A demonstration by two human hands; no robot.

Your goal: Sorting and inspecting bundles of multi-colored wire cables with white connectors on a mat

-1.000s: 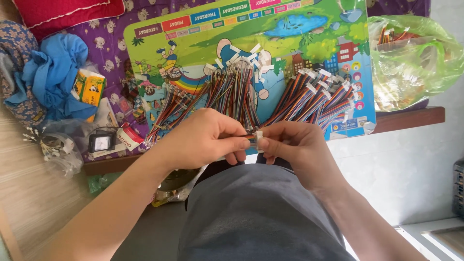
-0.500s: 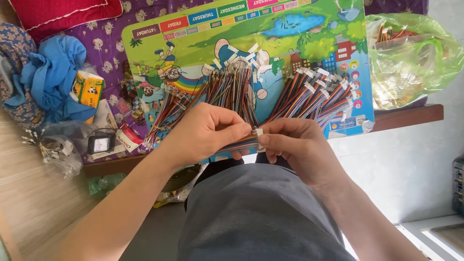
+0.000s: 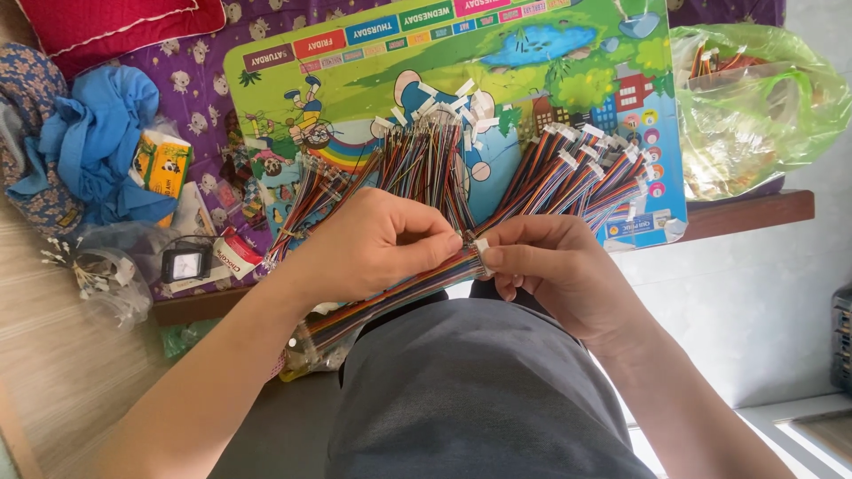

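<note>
Bundle of thin multicoloured ribbon wires [image 3: 390, 297] runs from 8 o'clock up to its white plastic connector [image 3: 482, 246], pinched closed between left hand [image 3: 377, 244] and right hand [image 3: 555, 266], both equally near.

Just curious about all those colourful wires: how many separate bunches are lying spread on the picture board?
3. One bunch fans out at the board's left, one in the middle, one on the right. A fourth is in the hands; more may be hidden beneath them.
</note>
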